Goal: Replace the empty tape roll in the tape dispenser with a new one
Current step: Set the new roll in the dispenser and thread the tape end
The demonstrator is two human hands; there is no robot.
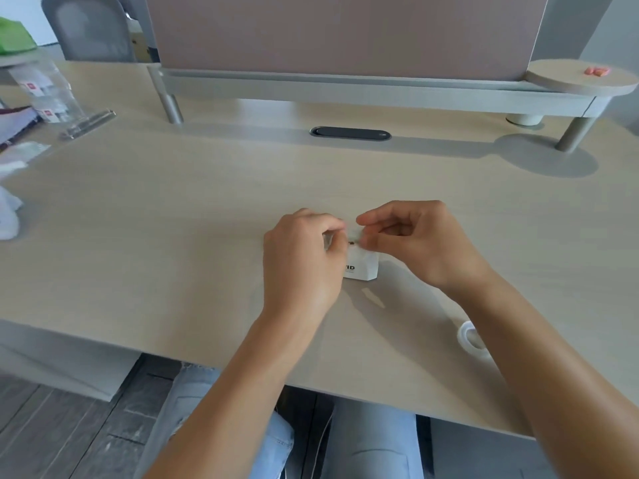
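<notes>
Fingers (pixel 337 233) of the left hand (pixel 301 264) and of the right hand (pixel 415 240) pinch at the top of the white tape dispenser (pixel 363 267), which stands on the desk (pixel 173 219) at centre frame. At lower right a tape roll (pixel 468 335) lies beside the right forearm.

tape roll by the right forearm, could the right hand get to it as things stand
Probably yes, but not at once. The roll lies on the desk just inside the right forearm, nothing over it. The right hand is busy pinching at the top of the dispenser and would have to let go and pull back.
</notes>
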